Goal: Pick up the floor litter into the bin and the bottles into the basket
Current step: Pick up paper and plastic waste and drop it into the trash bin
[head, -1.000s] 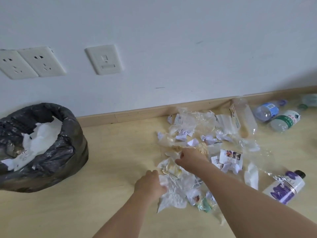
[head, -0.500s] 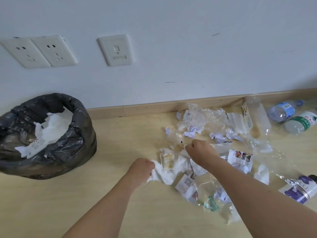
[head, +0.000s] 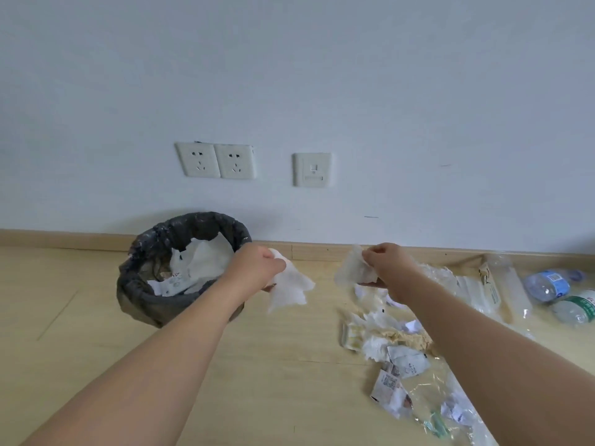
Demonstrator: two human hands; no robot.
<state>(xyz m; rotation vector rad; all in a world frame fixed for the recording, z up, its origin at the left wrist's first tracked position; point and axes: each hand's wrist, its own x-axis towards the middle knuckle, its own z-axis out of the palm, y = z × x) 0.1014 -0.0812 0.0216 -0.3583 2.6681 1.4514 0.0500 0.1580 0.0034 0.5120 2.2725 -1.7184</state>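
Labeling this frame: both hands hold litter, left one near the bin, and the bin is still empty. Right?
Not quite. The head view shows the bin already holds white paper. The rest stands: left hand grips a white tissue near it, right hand grips a crumpled wrapper.

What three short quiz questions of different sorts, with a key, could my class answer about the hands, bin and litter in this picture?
1. True or false: the left hand holds a white tissue.
2. Which bottle lies nearer the wall: A) the blue-label bottle or B) the green-label bottle?
3. Fill in: the bin is lined with a ___ bag.

Key: 1 true; 2 A; 3 black. The right hand also holds crumpled wrappers, above the litter pile.
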